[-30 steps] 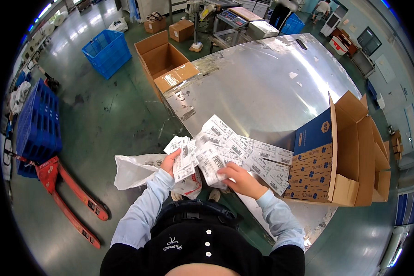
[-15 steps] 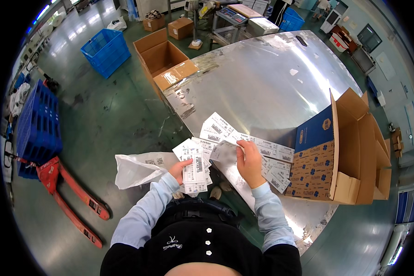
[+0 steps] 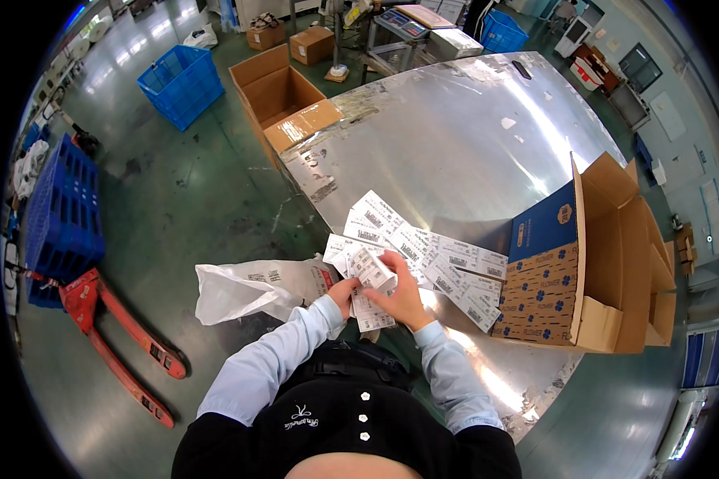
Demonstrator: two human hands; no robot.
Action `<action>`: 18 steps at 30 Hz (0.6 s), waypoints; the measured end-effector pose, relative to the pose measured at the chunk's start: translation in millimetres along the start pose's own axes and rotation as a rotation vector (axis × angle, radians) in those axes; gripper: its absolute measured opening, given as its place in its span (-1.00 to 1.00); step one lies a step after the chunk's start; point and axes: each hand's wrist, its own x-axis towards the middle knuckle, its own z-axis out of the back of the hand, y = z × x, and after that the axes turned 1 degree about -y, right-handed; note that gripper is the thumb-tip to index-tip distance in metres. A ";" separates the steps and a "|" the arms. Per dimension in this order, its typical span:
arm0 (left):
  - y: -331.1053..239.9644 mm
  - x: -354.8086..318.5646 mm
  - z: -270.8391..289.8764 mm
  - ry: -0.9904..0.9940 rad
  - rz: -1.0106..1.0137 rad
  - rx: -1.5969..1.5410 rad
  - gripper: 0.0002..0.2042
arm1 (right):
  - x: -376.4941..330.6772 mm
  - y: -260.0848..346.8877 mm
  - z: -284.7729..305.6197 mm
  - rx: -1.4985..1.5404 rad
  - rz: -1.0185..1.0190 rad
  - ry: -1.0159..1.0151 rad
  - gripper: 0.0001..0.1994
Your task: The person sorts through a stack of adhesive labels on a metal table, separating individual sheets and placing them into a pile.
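Near the table's front edge my left hand (image 3: 343, 297) is closed on a stack of white printed label sheets (image 3: 373, 321). My right hand (image 3: 404, 297) has its fingers and thumb closed on the upper sheets (image 3: 371, 270), which bend upward between both hands. Beyond and to the right, several long label strips (image 3: 465, 289) lie fanned out on the metal table (image 3: 447, 128), some reaching the side of a carton. A white plastic bag (image 3: 240, 289) sits to the left of my left hand, its wide mouth facing left; part of it is behind my left hand and sleeve.
A blue and brown patterned carton (image 3: 539, 279) stands with flaps up on the table's right. An open brown carton (image 3: 276, 100) touches the far left corner. On the floor at left are a blue crate (image 3: 182, 89), blue pallets (image 3: 64, 215) and a red pallet jack (image 3: 120, 351).
My right hand has moved left from over the table to the stack in my left hand. The sheet it held now lies with the fanned strips or the stack; which, I cannot tell.
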 end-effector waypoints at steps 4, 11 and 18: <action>9.6 1.9 9.9 0.220 -0.150 -0.122 -0.66 | -14.8 15.4 -11.2 -0.179 0.113 0.063 -0.35; 16.0 -5.2 1.3 0.099 -0.227 0.045 -0.64 | -18.7 14.1 -22.0 -0.372 0.262 0.159 -0.52; -2.6 -22.6 8.3 0.182 -0.037 -0.119 -0.56 | -27.9 22.8 -15.2 0.191 -0.068 -0.097 -0.85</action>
